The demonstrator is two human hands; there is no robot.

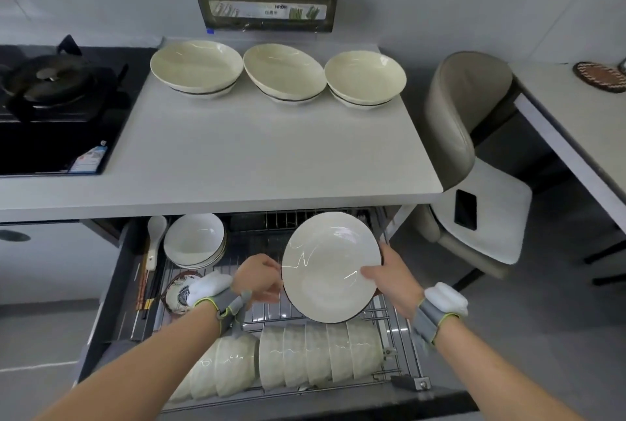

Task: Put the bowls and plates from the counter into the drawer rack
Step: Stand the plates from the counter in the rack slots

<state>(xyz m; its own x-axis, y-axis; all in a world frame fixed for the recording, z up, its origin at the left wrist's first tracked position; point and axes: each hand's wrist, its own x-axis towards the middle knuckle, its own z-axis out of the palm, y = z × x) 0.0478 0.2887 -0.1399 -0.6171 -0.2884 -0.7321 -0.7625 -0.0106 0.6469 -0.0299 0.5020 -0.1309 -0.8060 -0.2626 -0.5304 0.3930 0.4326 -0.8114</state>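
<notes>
Both hands hold a cream deep plate (325, 261) tilted on edge over the wire drawer rack (399, 319). My left hand (259, 280) pinches its left rim; my right hand (389, 278) grips its right rim with the thumb on the inner face. A row of several cream bowls (305, 358) stands on edge at the rack's front. A stack of white bowls (194, 239) sits at the rack's back left. On the counter (254, 156), three stacks of cream bowls stand along the wall: left (196, 68), middle (283, 73), right (365, 79).
A gas hob (50, 105) lies at the counter's left. A dark holder (266, 2) hangs on the wall. In the drawer's left part lie a white spoon (155, 234), chopsticks (144, 285) and a small patterned bowl (179, 293). A chair (474, 156) with a phone (465, 209) stands to the right.
</notes>
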